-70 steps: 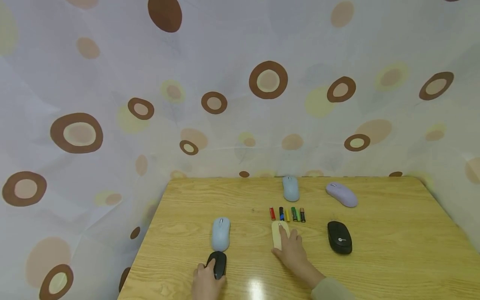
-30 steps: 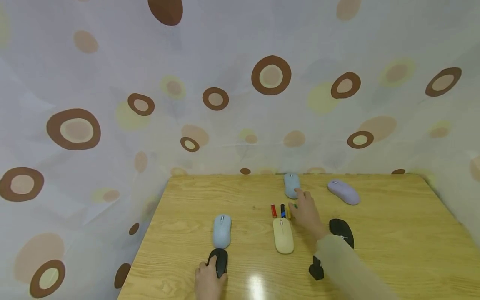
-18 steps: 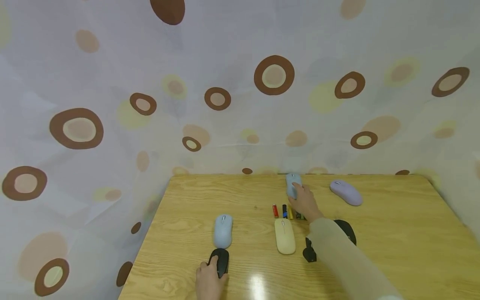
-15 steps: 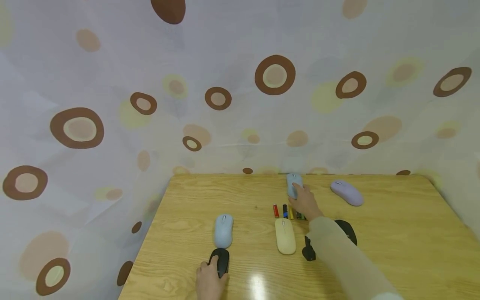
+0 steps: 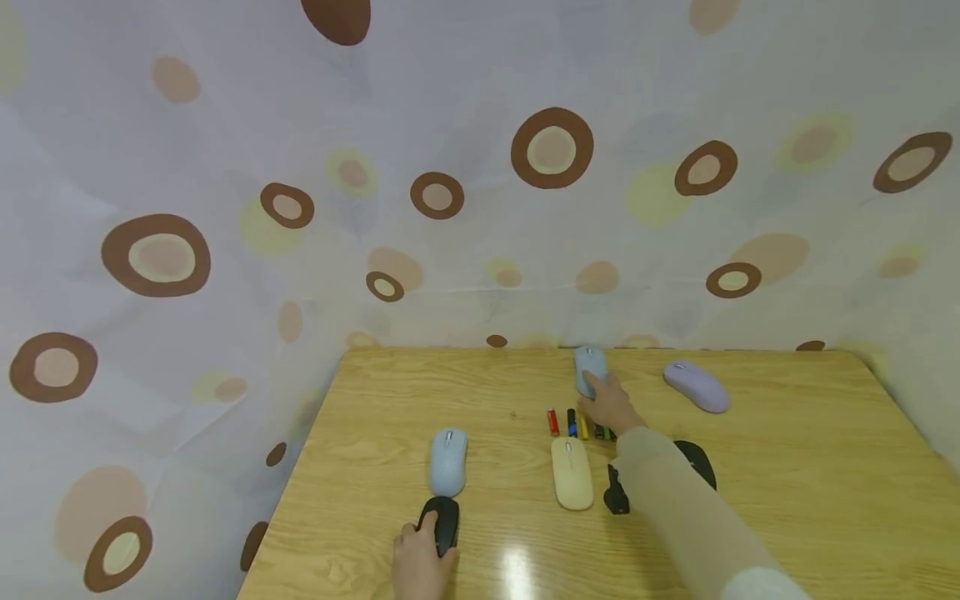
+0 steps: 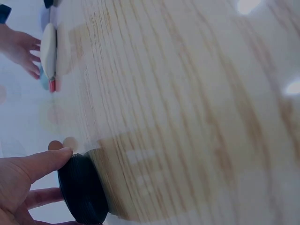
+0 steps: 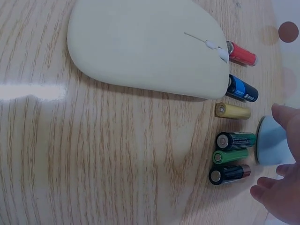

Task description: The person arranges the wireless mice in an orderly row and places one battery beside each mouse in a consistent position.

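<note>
My left hand (image 5: 420,560) holds a black computer mouse (image 5: 446,523) near the table's front left, thumb and fingers on its sides; the left wrist view shows the fingertips against this mouse (image 6: 84,190). At the far edge, my right hand (image 5: 611,404) reaches over the rear of a light blue mouse (image 5: 588,362). In the right wrist view, the thumb and fingers of this hand (image 7: 283,187) lie on opposite sides of the blue mouse (image 7: 271,143). Just this side of it, several batteries (image 7: 234,140) lie in a row. A cream mouse (image 5: 572,475) sits in front of them.
A second light blue mouse (image 5: 448,462) lies just beyond the black one. A lilac mouse (image 5: 697,387) rests at the back right. Another black mouse (image 5: 697,463) is partly hidden by the right sleeve (image 5: 678,508). A patterned curtain (image 5: 465,167) hangs behind the wooden table (image 5: 810,467).
My right hand has left the cream mouse and moved away from me, over the batteries, to the far light blue mouse. The left hand stays on the black mouse.
</note>
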`<state>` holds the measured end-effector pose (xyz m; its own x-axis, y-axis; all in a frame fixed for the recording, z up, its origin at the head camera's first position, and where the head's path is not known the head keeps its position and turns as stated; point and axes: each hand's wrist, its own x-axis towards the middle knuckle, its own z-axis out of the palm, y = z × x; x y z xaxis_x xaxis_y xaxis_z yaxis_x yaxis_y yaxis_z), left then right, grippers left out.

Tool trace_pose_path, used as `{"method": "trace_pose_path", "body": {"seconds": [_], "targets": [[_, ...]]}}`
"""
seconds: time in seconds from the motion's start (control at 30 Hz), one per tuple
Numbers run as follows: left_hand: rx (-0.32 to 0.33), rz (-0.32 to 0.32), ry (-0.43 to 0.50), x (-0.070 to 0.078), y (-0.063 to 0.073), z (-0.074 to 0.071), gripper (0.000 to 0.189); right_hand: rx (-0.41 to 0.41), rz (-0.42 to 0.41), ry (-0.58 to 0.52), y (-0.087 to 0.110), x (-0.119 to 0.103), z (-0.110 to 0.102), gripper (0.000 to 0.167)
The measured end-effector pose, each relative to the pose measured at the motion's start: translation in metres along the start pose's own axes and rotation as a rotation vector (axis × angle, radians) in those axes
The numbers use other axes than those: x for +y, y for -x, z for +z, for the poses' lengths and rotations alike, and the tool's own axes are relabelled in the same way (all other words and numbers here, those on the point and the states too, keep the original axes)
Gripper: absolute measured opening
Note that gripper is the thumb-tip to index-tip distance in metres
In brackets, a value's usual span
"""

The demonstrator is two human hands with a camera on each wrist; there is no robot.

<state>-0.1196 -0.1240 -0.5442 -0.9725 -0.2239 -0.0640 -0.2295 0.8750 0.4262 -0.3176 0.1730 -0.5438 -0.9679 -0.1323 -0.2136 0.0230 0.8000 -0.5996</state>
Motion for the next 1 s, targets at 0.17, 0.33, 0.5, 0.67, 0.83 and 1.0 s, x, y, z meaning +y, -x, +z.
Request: {"method": "trace_pose_path", "body": {"seconds": [0.17, 0.33, 0.5, 0.67, 0.83, 1.0], "targets": [[0.032, 0.019, -0.003, 0.000, -0.001, 0.000, 0.054, -0.031, 0.007, -0.025, 0.000, -0.003, -0.003, 0.060], [0.024, 0.014, -0.005, 0.000, 0.001, 0.000, 0.053, -0.047, 0.011, -0.015, -0.003, -0.002, -0.002, 0.063], [0.025, 0.006, -0.001, 0.000, 0.002, -0.001, 0.052, -0.060, 0.025, 0.004, -0.005, -0.002, -0.004, 0.066], [0.021, 0.000, -0.009, 0.001, 0.002, -0.001, 0.052, -0.087, 0.043, 0.054, -0.006, -0.001, -0.008, 0.066], [0.031, -0.003, -0.008, 0.000, 0.001, 0.000, 0.052, -0.092, 0.039, 0.084, -0.012, 0.001, -0.008, 0.064], [0.037, 0.000, -0.015, 0.000, 0.002, 0.000, 0.052, -0.087, 0.031, 0.073, -0.016, 0.007, -0.008, 0.061]]}}
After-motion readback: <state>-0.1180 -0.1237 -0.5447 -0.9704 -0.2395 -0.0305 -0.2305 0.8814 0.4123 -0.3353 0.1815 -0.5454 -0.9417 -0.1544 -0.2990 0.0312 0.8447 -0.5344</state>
